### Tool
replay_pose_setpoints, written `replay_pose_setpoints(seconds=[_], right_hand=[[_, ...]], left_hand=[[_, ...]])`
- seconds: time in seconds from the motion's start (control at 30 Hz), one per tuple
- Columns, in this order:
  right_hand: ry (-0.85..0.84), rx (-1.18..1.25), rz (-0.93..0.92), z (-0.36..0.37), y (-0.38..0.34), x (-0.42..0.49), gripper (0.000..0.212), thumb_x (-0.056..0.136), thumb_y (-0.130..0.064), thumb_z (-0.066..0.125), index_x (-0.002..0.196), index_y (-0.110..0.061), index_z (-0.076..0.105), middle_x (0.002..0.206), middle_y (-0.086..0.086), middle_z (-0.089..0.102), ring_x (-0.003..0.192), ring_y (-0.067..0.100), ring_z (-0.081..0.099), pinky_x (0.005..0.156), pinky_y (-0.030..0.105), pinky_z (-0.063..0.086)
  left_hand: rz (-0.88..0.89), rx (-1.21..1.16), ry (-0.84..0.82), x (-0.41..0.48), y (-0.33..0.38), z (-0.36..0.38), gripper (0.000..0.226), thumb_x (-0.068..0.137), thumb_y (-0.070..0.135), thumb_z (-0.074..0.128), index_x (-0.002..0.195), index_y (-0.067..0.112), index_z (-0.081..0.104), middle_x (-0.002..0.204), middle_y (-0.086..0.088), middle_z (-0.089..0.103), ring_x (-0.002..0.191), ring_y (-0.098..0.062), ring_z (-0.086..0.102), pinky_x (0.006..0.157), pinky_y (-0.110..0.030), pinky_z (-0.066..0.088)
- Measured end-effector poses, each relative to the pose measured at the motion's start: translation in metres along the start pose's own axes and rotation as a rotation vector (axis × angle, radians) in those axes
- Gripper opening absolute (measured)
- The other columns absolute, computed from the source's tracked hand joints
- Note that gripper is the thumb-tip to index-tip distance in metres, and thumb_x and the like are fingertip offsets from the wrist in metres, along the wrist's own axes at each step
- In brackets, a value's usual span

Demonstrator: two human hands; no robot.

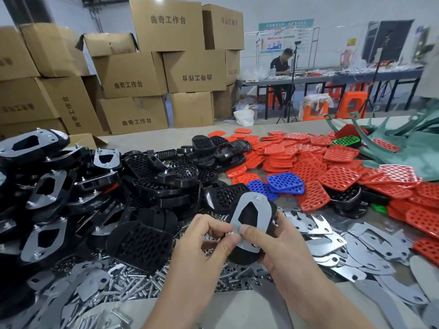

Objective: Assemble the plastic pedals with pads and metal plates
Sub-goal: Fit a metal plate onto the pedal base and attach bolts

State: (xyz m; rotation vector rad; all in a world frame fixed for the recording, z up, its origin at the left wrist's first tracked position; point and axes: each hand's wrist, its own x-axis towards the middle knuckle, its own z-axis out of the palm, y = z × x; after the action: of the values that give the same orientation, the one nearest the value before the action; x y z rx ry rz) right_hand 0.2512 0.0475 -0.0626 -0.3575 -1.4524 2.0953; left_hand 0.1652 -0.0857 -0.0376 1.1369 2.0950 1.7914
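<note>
Black pedal (244, 257) with metal plate (263, 210) in right hand (285, 252); left hand (202, 245) pinches nut (231, 233).

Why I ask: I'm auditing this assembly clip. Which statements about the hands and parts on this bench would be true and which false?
1. The right hand grips a black pedal topped by a metal plate, whose near edge the left hand pinches. True.
2. The loose pads on the right are mostly blue. False: they are mostly red pads, with just a few blue pads.
3. A bolt shows at the plate's far end. True.
4. Pedals already fitted with plates are piled on the right. False: the finished pedals are piled on the left.
</note>
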Motion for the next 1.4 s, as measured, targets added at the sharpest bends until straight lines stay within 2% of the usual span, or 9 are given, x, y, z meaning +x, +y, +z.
replay_pose_setpoints(seconds=[0.33,0.43,0.53,0.7,0.83,0.93,1.1,1.27,1.4], right_hand=[[0.056,0.001,-0.004,-0.0018,0.0011,0.0002,0.046,0.065,-0.029,0.086,0.110,-0.029,0.073,0.114,0.011,0.076,0.104,0.034,0.074,0.092,0.063,0.057],[0.042,-0.008,0.009,-0.0013,-0.0001,-0.0008,0.044,0.068,-0.028,0.084,0.110,-0.028,0.072,0.115,0.012,0.076,0.106,0.036,0.073,0.094,0.063,0.056],[0.017,-0.006,0.014,0.0006,-0.0020,-0.0016,0.037,0.071,-0.022,0.083,0.106,-0.029,0.073,0.113,0.013,0.076,0.105,0.034,0.074,0.093,0.059,0.058],[0.042,0.031,0.022,0.0001,-0.0039,-0.0023,0.033,0.076,-0.014,0.076,0.108,-0.020,0.072,0.111,0.017,0.076,0.104,0.039,0.073,0.093,0.064,0.056],[0.005,0.027,0.025,0.0006,-0.0041,-0.0042,0.032,0.079,-0.015,0.079,0.109,-0.021,0.073,0.113,0.016,0.076,0.103,0.035,0.074,0.086,0.050,0.060],[-0.025,0.033,0.026,0.0003,-0.0040,-0.0047,0.031,0.080,-0.017,0.080,0.110,-0.022,0.073,0.114,0.015,0.076,0.103,0.033,0.074,0.086,0.049,0.060],[-0.032,0.076,0.013,-0.0015,-0.0051,-0.0039,0.031,0.082,-0.014,0.077,0.112,-0.019,0.073,0.115,0.017,0.075,0.106,0.034,0.073,0.088,0.053,0.060],[-0.040,0.060,0.024,-0.0012,-0.0058,-0.0050,0.039,0.083,-0.011,0.077,0.120,-0.011,0.066,0.116,0.019,0.074,0.106,0.036,0.073,0.088,0.051,0.060],[-0.034,0.077,0.022,-0.0020,-0.0064,-0.0046,0.036,0.081,-0.012,0.078,0.115,-0.015,0.070,0.114,0.018,0.075,0.106,0.035,0.073,0.087,0.050,0.061]], left_hand=[[0.087,0.055,-0.099,-0.0013,-0.0064,-0.0041,0.029,0.096,0.033,0.061,0.117,0.052,0.063,0.102,0.011,0.057,0.097,-0.009,0.060,0.078,-0.015,0.048],[0.070,0.030,-0.008,-0.0010,-0.0066,0.0001,0.022,0.085,0.054,0.065,0.106,0.051,0.061,0.099,0.014,0.059,0.097,-0.008,0.060,0.077,-0.016,0.049],[0.142,0.094,0.030,0.0005,-0.0074,0.0027,0.014,0.082,0.053,0.062,0.092,0.042,0.064,0.098,0.011,0.059,0.097,-0.013,0.061,0.075,-0.016,0.048],[0.226,0.202,-0.055,-0.0024,-0.0107,0.0011,0.024,0.102,0.034,0.052,0.114,0.052,0.064,0.111,0.015,0.052,0.099,-0.011,0.059,0.074,-0.012,0.047],[0.187,0.178,0.029,-0.0027,-0.0100,0.0036,0.021,0.090,0.064,0.055,0.108,0.052,0.053,0.109,0.019,0.055,0.107,-0.006,0.057,0.081,-0.015,0.047],[0.227,0.199,0.058,-0.0010,-0.0081,0.0043,0.008,0.088,0.053,0.057,0.092,0.045,0.058,0.101,0.016,0.056,0.098,-0.010,0.060,0.074,-0.015,0.047],[0.268,0.225,-0.015,-0.0062,-0.0081,0.0038,0.021,0.103,0.046,0.044,0.119,0.051,0.057,0.115,0.019,0.053,0.104,-0.007,0.058,0.074,-0.008,0.043],[0.235,0.183,0.032,-0.0018,-0.0090,0.0052,0.007,0.091,0.049,0.057,0.097,0.045,0.058,0.104,0.014,0.055,0.099,-0.010,0.060,0.074,-0.019,0.048],[0.277,0.215,-0.007,-0.0058,-0.0090,0.0033,0.021,0.104,0.041,0.044,0.112,0.049,0.062,0.112,0.016,0.054,0.102,-0.009,0.060,0.074,-0.009,0.044]])
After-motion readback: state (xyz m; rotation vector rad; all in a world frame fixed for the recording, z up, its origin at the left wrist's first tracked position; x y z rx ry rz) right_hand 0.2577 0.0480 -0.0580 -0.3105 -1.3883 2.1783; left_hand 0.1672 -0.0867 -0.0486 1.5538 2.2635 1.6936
